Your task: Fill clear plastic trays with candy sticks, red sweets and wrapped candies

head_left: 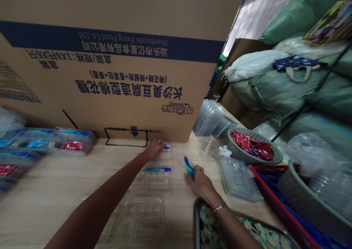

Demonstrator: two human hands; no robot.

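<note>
My left hand [154, 149] is at the far clear plastic tray, its fingers curled down over a slim blue plastic stick [166, 147]. Only the stick's dark blue end sticks out. My right hand [202, 183], blurred by motion, is closed around several blue plastic sticks [188, 165] to the right of the trays. Another blue-and-teal stick [158, 169] lies across the top of the middle clear tray [158, 185], between my arms. Closer to me, a further clear tray [148, 218] sits on the pale wooden table.
A large cardboard box [123, 69] walls off the back, with a black wire stand [126, 145] before it. Filled packs [73, 141] lie left. A basket of red packets [251, 146], stacked clear lids [239, 179] and a tray of colourful pieces [258, 230] stand right.
</note>
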